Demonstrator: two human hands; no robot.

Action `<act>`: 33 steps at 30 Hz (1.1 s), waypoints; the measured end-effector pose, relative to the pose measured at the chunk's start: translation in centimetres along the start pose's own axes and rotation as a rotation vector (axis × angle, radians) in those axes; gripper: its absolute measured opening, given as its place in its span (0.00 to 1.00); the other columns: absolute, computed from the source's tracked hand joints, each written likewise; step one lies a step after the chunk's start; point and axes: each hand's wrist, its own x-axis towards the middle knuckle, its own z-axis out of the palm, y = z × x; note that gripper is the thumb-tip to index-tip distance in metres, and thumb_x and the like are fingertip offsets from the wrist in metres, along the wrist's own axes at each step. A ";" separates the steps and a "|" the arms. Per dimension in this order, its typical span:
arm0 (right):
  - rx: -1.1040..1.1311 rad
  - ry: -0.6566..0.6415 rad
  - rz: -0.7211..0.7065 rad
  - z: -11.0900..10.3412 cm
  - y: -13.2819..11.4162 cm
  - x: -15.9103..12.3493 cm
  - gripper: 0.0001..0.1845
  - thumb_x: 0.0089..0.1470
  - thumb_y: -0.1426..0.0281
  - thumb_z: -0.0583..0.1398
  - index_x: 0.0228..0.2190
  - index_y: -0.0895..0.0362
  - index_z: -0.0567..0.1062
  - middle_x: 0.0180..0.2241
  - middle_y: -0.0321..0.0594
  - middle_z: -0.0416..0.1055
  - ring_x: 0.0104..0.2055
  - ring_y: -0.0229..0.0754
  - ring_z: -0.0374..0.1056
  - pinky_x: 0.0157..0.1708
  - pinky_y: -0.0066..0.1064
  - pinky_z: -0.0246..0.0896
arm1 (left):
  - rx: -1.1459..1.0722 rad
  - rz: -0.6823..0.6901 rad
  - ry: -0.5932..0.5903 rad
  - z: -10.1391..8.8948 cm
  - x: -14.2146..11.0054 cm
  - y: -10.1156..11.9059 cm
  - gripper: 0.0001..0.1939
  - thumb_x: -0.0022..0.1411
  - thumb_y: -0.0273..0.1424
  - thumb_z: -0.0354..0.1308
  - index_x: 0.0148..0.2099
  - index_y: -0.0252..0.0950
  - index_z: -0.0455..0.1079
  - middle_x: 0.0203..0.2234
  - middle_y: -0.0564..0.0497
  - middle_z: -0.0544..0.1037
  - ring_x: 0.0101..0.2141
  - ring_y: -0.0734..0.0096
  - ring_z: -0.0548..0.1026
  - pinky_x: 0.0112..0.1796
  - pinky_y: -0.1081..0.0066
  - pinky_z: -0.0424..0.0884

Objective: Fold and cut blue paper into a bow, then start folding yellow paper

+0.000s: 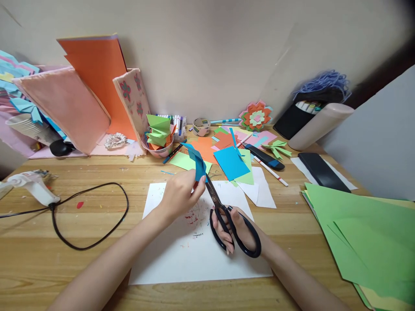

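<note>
A folded piece of blue paper (pixel 197 163) is pinched in my left hand (pixel 180 190), held up over the white sheet (pixel 175 263). My right hand (pixel 238 229) grips black-handled scissors (pixel 214 196), fingers through the loops. The blades point up and away, and their tips meet the lower right edge of the blue paper close to my left thumb. How far the blades reach into the paper cannot be made out. Red and dark marks dot the white sheet beneath both hands.
Blue square paper (pixel 231 163), coloured scraps and a utility knife (pixel 264 156) lie behind. A paper flower (pixel 256 115) leans on the wall. Green sheets (pixel 372 242) and a black phone-like slab (pixel 324 171) are right; a white glue gun (pixel 35 185) with its looped cord is left.
</note>
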 end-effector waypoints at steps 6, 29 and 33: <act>-0.024 -0.006 0.024 0.6 -0.3 -0.1 0.39 0.43 0.36 0.44 0.31 0.60 0.66 0.15 0.29 0.59 0.13 0.32 0.58 0.14 0.24 0.57 | 0.072 -0.083 0.168 1.3 -0.9 0.4 0.21 0.61 0.29 0.49 0.16 0.37 0.54 0.09 0.57 0.58 0.13 0.78 0.54 0.19 0.71 0.46; -0.478 0.145 -0.018 1.8 -1.2 -1.0 0.27 0.52 0.44 0.47 0.27 0.57 0.62 0.15 0.28 0.56 0.14 0.31 0.56 0.15 0.22 0.49 | 0.056 -0.326 0.268 1.9 -2.3 1.5 0.22 0.62 0.30 0.48 0.15 0.36 0.59 0.09 0.57 0.60 0.13 0.80 0.58 0.20 0.73 0.53; -0.524 0.198 0.047 2.3 -1.9 -1.0 0.24 0.50 0.47 0.54 0.25 0.56 0.61 0.17 0.28 0.57 0.14 0.31 0.55 0.14 0.23 0.47 | 0.054 -0.346 0.291 1.6 -2.1 1.6 0.23 0.61 0.31 0.48 0.14 0.36 0.56 0.08 0.57 0.60 0.12 0.80 0.57 0.19 0.74 0.53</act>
